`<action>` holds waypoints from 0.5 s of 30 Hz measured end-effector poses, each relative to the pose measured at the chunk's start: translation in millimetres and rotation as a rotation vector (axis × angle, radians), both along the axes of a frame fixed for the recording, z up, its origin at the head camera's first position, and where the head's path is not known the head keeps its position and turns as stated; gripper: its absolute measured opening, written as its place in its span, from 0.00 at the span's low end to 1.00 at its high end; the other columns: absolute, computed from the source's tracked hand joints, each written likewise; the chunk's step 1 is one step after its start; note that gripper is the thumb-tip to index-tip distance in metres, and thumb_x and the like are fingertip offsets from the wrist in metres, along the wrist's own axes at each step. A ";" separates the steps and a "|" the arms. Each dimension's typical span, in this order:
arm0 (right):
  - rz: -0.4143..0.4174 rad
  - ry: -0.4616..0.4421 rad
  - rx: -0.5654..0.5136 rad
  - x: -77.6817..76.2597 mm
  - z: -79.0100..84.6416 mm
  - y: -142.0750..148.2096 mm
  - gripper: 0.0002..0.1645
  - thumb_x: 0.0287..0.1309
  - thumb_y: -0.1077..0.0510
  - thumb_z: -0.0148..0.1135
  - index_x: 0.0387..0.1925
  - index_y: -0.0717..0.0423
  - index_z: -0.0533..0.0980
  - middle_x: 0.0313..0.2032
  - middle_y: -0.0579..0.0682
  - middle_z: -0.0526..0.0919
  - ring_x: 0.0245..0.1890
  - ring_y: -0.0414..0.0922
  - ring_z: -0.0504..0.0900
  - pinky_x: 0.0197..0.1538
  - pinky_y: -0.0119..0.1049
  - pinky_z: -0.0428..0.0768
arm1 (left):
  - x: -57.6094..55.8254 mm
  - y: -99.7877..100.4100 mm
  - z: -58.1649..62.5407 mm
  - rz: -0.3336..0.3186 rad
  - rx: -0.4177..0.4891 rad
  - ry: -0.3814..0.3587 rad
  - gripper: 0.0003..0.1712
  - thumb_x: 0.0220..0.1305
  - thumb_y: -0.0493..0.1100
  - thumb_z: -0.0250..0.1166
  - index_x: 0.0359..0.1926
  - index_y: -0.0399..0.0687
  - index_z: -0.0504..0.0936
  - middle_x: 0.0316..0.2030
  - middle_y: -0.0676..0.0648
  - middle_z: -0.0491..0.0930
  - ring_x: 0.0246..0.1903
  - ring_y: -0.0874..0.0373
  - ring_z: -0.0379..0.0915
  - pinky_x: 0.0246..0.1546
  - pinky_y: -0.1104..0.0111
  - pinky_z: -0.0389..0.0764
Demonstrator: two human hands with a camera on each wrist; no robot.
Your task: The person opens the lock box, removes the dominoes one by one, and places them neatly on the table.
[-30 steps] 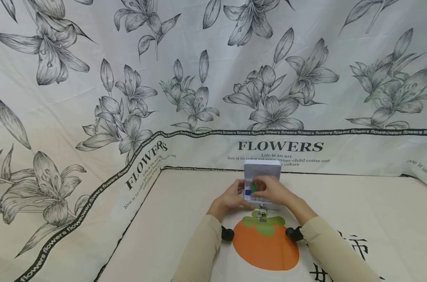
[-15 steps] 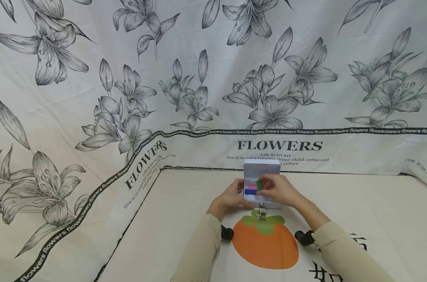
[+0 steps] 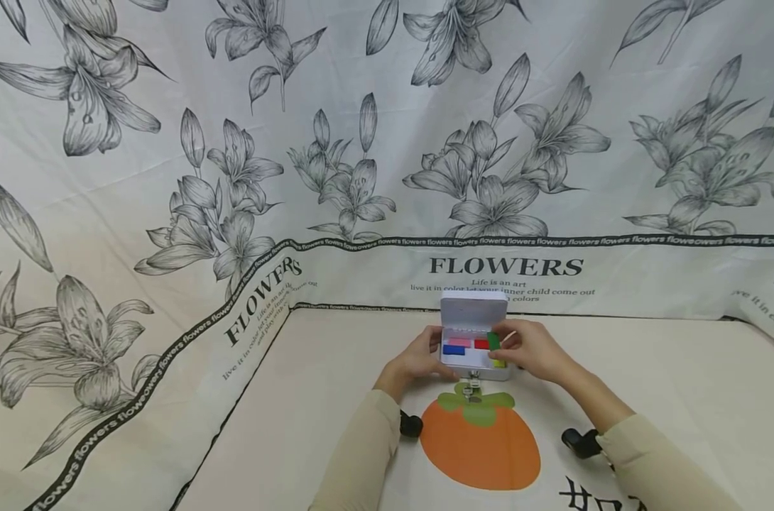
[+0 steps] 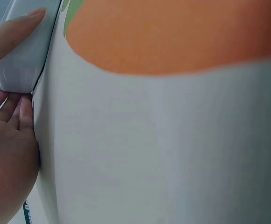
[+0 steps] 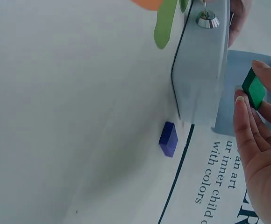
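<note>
A small white metal cash box (image 3: 469, 360) stands near the back of the table with its lid (image 3: 473, 312) raised. My left hand (image 3: 420, 357) grips its left end; in the left wrist view the thumb (image 4: 21, 30) lies on the front wall and the fingertips touch the end. My right hand (image 3: 535, 349) pinches a green block (image 3: 494, 341) over the box's right end, with the block tilted in the right wrist view. Inside lie a blue block (image 3: 454, 350), a pink block (image 3: 459, 342), a red block (image 3: 481, 344) and a yellow block (image 3: 498, 363), partly covered.
A purple block (image 5: 168, 139) lies on the cloth beside the box's right end. Keys (image 3: 469, 390) hang from the front lock (image 5: 207, 19). A printed orange persimmon (image 3: 479, 447) is in front. Flower-printed cloth (image 3: 508, 177) rises behind the table.
My right hand has carried the green block rightward across the box, uncovering the blue, pink and red blocks. The left hand has kept its hold on the box.
</note>
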State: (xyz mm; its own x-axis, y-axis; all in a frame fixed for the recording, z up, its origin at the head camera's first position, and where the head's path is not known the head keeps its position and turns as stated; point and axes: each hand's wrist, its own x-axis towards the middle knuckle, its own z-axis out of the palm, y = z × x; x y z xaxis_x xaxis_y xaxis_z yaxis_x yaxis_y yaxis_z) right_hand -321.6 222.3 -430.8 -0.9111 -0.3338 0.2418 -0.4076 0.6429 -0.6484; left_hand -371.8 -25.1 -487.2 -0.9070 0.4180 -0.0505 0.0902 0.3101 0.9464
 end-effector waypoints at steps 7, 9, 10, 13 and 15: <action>-0.039 -0.002 0.017 5.5 -1.3 15.4 0.25 0.53 0.60 0.77 0.51 0.69 0.80 0.43 0.58 0.87 0.38 0.48 0.86 0.37 0.35 0.87 | 1.7 -0.5 -1.4 0.016 0.003 -0.009 0.58 0.37 0.27 0.83 0.71 0.50 0.65 0.73 0.46 0.66 0.73 0.45 0.59 0.77 0.53 0.59; -0.049 0.002 0.028 6.4 -1.2 19.9 0.25 0.53 0.59 0.78 0.49 0.69 0.80 0.43 0.57 0.87 0.37 0.48 0.85 0.37 0.36 0.87 | 1.5 -0.4 -2.0 0.019 0.007 -0.010 0.58 0.37 0.27 0.83 0.71 0.50 0.66 0.72 0.46 0.67 0.73 0.45 0.60 0.77 0.53 0.59; -0.053 0.002 0.034 7.0 -1.0 22.0 0.25 0.53 0.59 0.78 0.49 0.68 0.80 0.42 0.57 0.87 0.37 0.48 0.85 0.38 0.36 0.87 | 1.2 -0.4 -2.4 0.020 0.007 -0.011 0.58 0.37 0.27 0.83 0.71 0.51 0.66 0.72 0.46 0.67 0.73 0.45 0.60 0.77 0.53 0.59; -0.068 0.000 0.049 8.9 -0.9 28.6 0.25 0.53 0.58 0.78 0.49 0.69 0.80 0.42 0.57 0.86 0.38 0.48 0.85 0.39 0.39 0.88 | 0.9 0.4 -2.4 0.021 0.005 -0.009 0.58 0.37 0.27 0.83 0.70 0.51 0.66 0.72 0.47 0.67 0.73 0.45 0.60 0.77 0.53 0.59; -0.076 0.001 0.058 9.8 -1.6 33.7 0.26 0.53 0.58 0.78 0.49 0.69 0.80 0.42 0.57 0.86 0.38 0.49 0.85 0.40 0.40 0.88 | 0.8 0.9 -2.1 0.021 -0.002 -0.012 0.58 0.37 0.27 0.83 0.71 0.52 0.66 0.73 0.47 0.66 0.73 0.46 0.60 0.77 0.54 0.59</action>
State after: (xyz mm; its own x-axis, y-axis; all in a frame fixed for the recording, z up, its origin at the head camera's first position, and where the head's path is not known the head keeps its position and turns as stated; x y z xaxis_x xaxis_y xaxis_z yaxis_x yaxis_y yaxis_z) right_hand -311.8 256.0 -432.4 -0.9339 -0.2775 0.2254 -0.3573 0.7084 -0.6086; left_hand -371.0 -24.2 -489.4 -0.9148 0.3992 -0.0619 0.0726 0.3133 0.9469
